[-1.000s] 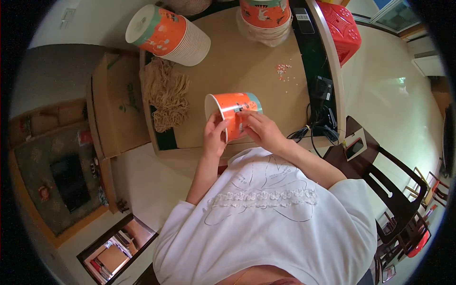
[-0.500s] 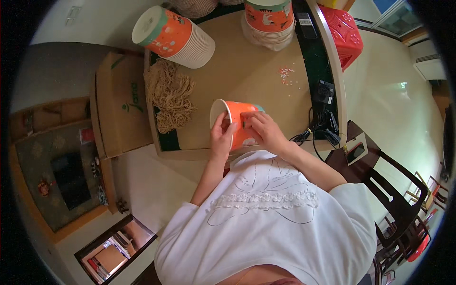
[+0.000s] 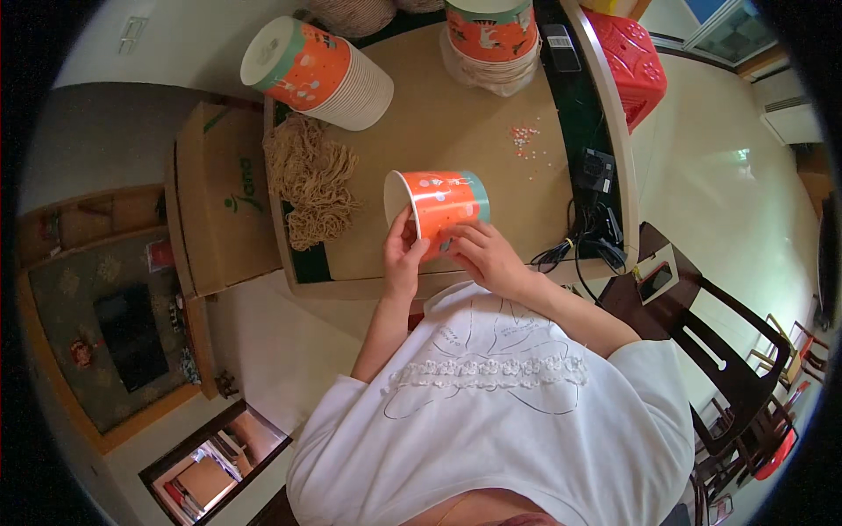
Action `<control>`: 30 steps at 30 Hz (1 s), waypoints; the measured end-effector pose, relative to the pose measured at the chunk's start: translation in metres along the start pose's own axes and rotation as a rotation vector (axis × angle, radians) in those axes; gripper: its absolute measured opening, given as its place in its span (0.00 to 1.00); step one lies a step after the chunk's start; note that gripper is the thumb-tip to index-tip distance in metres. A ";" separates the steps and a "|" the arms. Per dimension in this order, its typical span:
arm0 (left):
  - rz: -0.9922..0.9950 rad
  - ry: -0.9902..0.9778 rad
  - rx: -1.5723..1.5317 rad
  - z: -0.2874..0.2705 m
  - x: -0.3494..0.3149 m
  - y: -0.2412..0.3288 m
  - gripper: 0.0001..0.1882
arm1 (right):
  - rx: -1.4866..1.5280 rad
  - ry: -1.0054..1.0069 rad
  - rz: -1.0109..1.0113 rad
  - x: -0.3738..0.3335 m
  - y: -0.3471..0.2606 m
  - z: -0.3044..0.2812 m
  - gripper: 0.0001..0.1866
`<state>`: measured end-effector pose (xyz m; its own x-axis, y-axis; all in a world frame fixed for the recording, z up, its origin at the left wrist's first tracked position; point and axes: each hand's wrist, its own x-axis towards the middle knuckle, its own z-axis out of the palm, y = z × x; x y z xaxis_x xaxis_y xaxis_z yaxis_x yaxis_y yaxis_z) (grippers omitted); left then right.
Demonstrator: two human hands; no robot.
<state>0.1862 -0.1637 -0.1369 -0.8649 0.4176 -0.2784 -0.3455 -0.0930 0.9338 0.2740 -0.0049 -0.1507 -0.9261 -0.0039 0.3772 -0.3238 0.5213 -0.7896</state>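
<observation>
An orange paper cup (image 3: 445,202) with a teal band at its base lies sideways in my hands above the near part of the table. Its open mouth points left. My left hand (image 3: 404,259) is closed on the rim, fingers inside the mouth and thumb on the outer wall. My right hand (image 3: 488,259) is closed at the near side of the wall, fingertips bent against the print. Whether something small is between those fingertips cannot be made out.
A tall stack of like cups (image 3: 351,83) leans at the far left, beside a tangle of tan string (image 3: 307,188). Another cup stack (image 3: 493,39) stands at the back. Small paper bits (image 3: 524,138) lie scattered on the right. Black cables (image 3: 561,250) sit near the right edge.
The cup has rolled in my grip, so a different part of its print faces up. My right hand has slid down from the top of the wall to its near side.
</observation>
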 end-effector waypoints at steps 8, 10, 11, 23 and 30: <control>0.017 -0.032 0.061 -0.003 -0.003 0.006 0.32 | -0.002 -0.005 -0.027 0.007 -0.003 -0.002 0.08; 0.015 -0.039 0.080 -0.009 -0.006 0.004 0.32 | 0.003 -0.003 -0.038 0.006 -0.004 -0.001 0.08; 0.010 -0.047 0.100 -0.012 -0.008 0.003 0.31 | 0.008 0.000 -0.045 0.005 -0.005 -0.001 0.08; -0.196 0.011 -0.011 -0.020 0.004 0.017 0.17 | 0.140 0.070 0.003 0.022 -0.001 -0.009 0.08; -0.213 -0.050 0.184 -0.011 0.004 0.024 0.23 | 0.240 0.066 0.110 0.026 0.003 -0.017 0.09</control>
<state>0.1702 -0.1745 -0.1185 -0.7594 0.4548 -0.4653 -0.4414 0.1653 0.8820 0.2526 0.0112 -0.1349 -0.9461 0.1013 0.3076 -0.2661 0.2984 -0.9166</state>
